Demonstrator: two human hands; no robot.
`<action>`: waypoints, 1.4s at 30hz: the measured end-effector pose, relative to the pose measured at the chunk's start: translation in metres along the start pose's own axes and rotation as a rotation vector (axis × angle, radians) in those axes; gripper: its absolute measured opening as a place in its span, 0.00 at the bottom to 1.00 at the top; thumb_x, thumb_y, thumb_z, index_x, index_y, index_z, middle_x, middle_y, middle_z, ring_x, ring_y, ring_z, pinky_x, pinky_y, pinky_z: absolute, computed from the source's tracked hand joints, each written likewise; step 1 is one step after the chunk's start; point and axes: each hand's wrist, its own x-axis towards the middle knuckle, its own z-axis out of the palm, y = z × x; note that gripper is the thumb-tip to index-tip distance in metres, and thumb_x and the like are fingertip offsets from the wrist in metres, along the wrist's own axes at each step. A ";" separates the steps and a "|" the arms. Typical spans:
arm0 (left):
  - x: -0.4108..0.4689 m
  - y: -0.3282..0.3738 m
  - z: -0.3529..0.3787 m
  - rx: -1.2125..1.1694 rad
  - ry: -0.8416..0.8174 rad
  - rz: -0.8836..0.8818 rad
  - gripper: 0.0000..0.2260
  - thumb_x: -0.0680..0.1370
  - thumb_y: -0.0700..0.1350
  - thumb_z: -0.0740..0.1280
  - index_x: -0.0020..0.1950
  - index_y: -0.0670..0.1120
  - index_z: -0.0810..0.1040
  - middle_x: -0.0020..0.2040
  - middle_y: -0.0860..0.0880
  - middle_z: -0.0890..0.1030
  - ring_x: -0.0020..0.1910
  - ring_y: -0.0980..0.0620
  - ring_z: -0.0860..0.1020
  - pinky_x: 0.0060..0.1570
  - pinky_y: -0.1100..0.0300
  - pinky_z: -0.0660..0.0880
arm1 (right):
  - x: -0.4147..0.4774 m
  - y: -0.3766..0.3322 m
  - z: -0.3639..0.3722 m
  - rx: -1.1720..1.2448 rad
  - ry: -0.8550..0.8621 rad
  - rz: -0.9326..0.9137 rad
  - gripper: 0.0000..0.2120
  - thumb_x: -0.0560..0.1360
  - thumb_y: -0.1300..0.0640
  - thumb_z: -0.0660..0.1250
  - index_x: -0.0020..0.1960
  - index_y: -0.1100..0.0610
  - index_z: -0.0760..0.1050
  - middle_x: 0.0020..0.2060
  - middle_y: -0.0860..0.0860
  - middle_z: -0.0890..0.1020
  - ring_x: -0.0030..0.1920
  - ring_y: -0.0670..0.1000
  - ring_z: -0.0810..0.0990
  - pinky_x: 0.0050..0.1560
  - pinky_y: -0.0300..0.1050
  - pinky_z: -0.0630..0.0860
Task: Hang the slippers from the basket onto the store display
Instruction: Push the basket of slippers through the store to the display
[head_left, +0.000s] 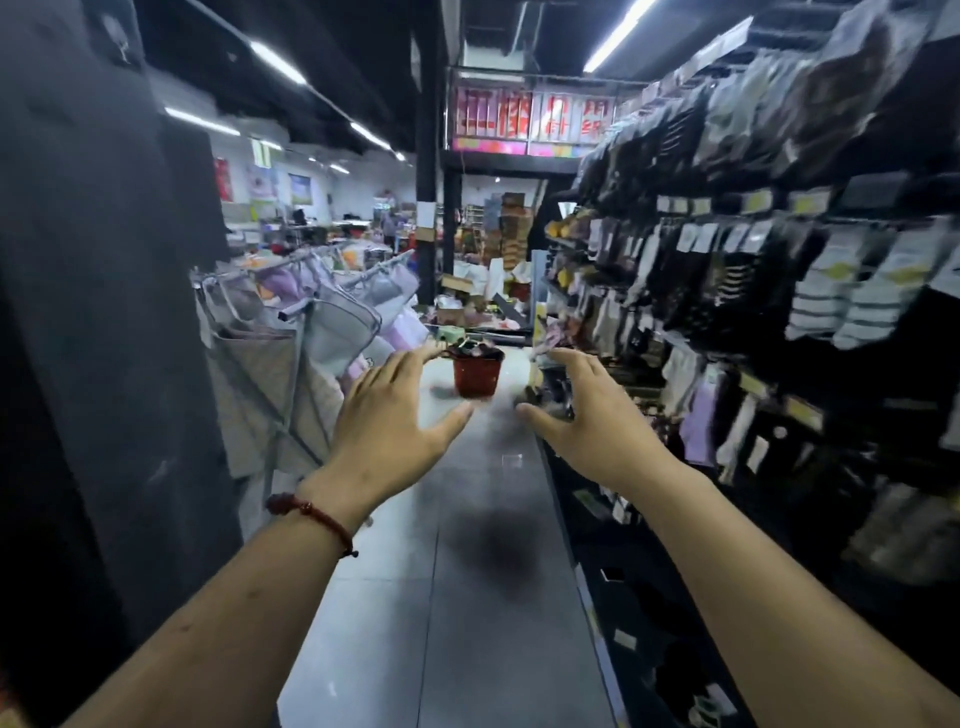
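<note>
A red basket (476, 375) stands on the aisle floor well ahead of me, with dark and pink slippers (475, 348) heaped in its top. Both arms are stretched out in front of me. My left hand (393, 422) is held up left of the basket with spread, relaxed fingers and holds nothing. On the right, my right hand (589, 415) is raised the same way, fingers loosely bent and empty. Neither hand touches the basket. The store display (769, 270) of hanging packs runs along the right side of the aisle.
A rack of grey and lilac hanging bags (291, 332) lines the left side, with dark garments (93, 291) close by me. Boxes and goods (483, 296) are piled at the aisle's far end. The grey tiled floor (447, 597) runs between the racks.
</note>
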 end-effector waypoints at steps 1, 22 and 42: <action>0.014 -0.013 0.017 -0.007 0.004 -0.009 0.30 0.73 0.64 0.68 0.72 0.53 0.69 0.67 0.53 0.76 0.66 0.50 0.73 0.68 0.48 0.69 | 0.021 0.011 0.015 0.013 -0.004 -0.001 0.36 0.75 0.39 0.69 0.77 0.50 0.60 0.73 0.47 0.67 0.70 0.52 0.70 0.69 0.50 0.70; 0.428 -0.270 0.388 -0.037 -0.155 -0.109 0.31 0.74 0.61 0.71 0.73 0.51 0.68 0.70 0.51 0.73 0.69 0.48 0.72 0.68 0.53 0.66 | 0.525 0.257 0.270 0.088 -0.035 0.111 0.39 0.73 0.37 0.70 0.78 0.50 0.59 0.74 0.48 0.66 0.72 0.50 0.68 0.72 0.49 0.67; 0.815 -0.488 0.741 -0.016 -0.166 -0.306 0.33 0.72 0.65 0.67 0.72 0.51 0.68 0.70 0.52 0.73 0.70 0.49 0.71 0.70 0.49 0.68 | 1.021 0.513 0.491 0.156 -0.202 0.071 0.39 0.72 0.38 0.72 0.76 0.51 0.61 0.73 0.51 0.70 0.69 0.53 0.72 0.65 0.47 0.69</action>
